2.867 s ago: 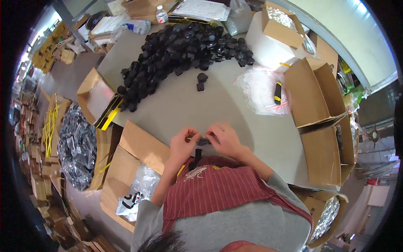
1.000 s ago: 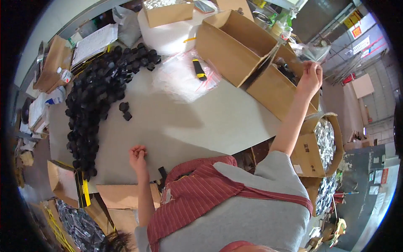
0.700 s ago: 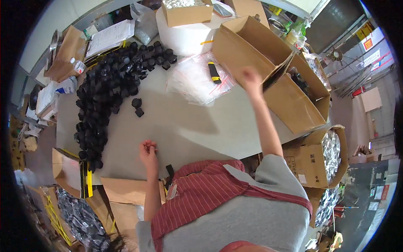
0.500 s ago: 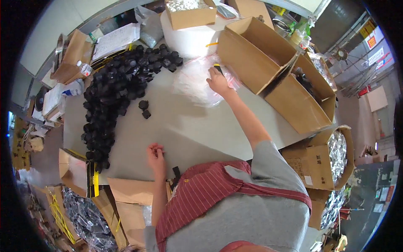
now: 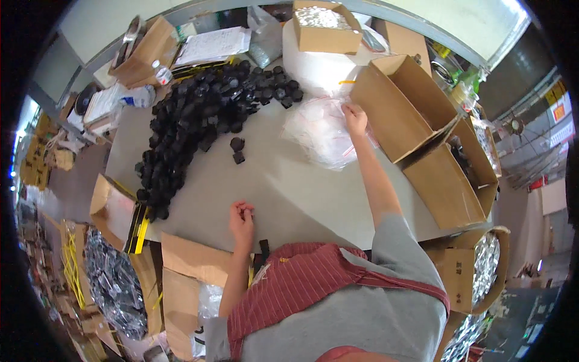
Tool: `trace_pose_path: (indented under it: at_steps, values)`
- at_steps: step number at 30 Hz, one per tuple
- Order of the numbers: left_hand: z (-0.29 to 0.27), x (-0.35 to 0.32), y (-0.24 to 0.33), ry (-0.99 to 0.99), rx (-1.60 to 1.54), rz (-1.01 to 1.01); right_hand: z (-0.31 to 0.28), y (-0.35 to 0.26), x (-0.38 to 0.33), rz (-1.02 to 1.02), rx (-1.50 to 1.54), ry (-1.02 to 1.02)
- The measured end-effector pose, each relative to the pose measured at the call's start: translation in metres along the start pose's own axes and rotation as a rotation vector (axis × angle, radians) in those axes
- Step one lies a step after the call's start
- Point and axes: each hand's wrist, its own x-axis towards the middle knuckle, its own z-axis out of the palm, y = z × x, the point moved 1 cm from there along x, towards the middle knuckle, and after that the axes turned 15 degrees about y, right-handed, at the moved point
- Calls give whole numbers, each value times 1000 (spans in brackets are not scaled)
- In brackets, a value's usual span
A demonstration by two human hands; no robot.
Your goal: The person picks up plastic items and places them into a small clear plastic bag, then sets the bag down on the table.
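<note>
My right hand (image 5: 354, 118) is stretched out to the right edge of a pile of clear plastic bags (image 5: 316, 134) with reddish lines. Its fingers are curled together; whatever they hold is hidden. Near the table's front edge, my left hand (image 5: 242, 222) hovers or rests with its fingers curled in, and nothing shows in it. A large heap of small black plastic parts (image 5: 199, 114) covers the left of the grey table (image 5: 265, 175). Two such black pieces (image 5: 237, 149) lie apart from the heap, touching or nearly touching each other.
Two open cardboard boxes (image 5: 386, 108) stand at the table's right side. Behind the bags is a white round stand (image 5: 313, 69) with a carton of small pale parts (image 5: 325, 24) on top. Cartons of shiny wrapped pieces (image 5: 114, 283) flank me below the table. Papers (image 5: 214, 45) lie at the back left.
The view has shifted, so the table sits lower and further right. A black-and-yellow object at my right hand is no longer visible. My left hand stays curled near the front edge.
</note>
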Motion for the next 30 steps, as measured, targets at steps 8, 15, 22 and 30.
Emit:
trace_pose_path:
  at_steps: [8,15,22,30]
  values:
    - [35,15,57,-103,104,145,-52,-141,-129,499,853,-362]
    - [52,21,126,-319,-94,-33,-37,-148,-193,778,829,-810]
    - [32,14,66,-80,-230,-336,-38,-167,-213,1144,826,-1002]
    - [27,12,42,63,-499,-394,-22,-131,-274,606,534,-1246]
